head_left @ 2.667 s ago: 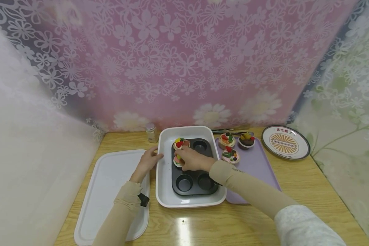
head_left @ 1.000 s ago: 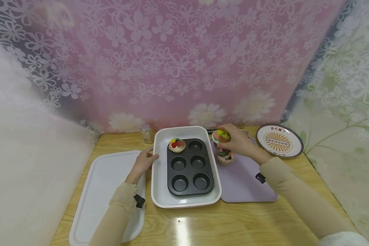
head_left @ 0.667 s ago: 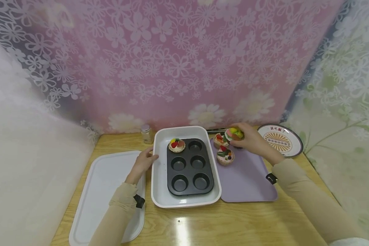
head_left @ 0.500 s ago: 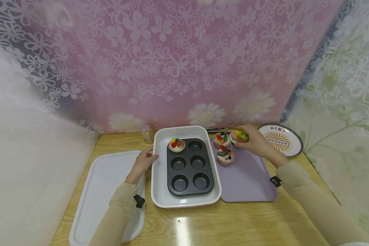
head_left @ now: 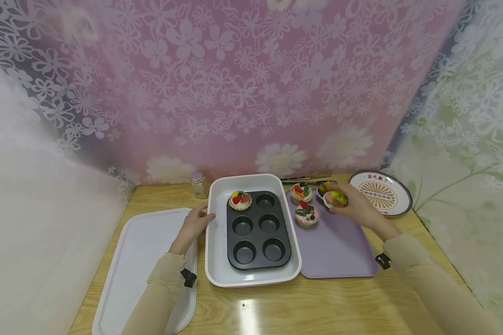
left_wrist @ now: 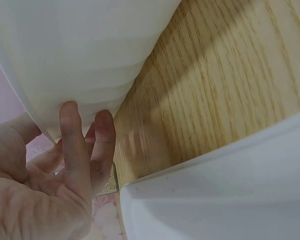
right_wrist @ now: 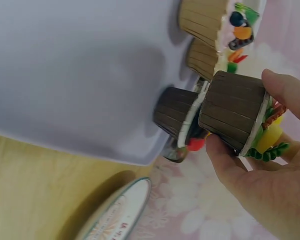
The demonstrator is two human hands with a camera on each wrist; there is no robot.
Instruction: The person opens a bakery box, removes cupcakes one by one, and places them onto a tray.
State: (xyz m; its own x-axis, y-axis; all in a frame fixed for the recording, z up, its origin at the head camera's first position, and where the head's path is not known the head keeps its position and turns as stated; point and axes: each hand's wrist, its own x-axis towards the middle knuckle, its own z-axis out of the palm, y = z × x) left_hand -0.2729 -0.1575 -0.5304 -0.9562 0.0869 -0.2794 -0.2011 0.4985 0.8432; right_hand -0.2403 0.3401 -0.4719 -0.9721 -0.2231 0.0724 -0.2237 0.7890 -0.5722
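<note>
My right hand [head_left: 360, 207] pinches a cupcake [right_wrist: 232, 110] by its sides; it has a dark brown base and a pink and yellow fruit top. It is raised over the back of the purple tray [head_left: 339, 246], just in front of a chocolate cupcake [head_left: 324, 188] partly hidden behind it. Two light-based fruit cupcakes stand at the tray's left, one [head_left: 302, 192] behind the other [head_left: 306, 215]. My left hand [head_left: 193, 228] holds the left rim of the white basin [head_left: 211, 260], fingers against its outer wall. Inside, a black muffin pan [head_left: 257, 237] bears one cupcake [head_left: 240, 201] at back left.
A white tray [head_left: 151, 260] lies left of the basin, and a small lidded jar [head_left: 199, 185] stands behind it. At the right back is a patterned plate [head_left: 379, 193]. Thin dark utensils [head_left: 297, 180] lie along the curtain [head_left: 234, 93].
My right hand has lifted the cupcake from the pan's middle left cup and carried it right, over the purple tray, then slightly forward. The left hand stays at the basin's rim.
</note>
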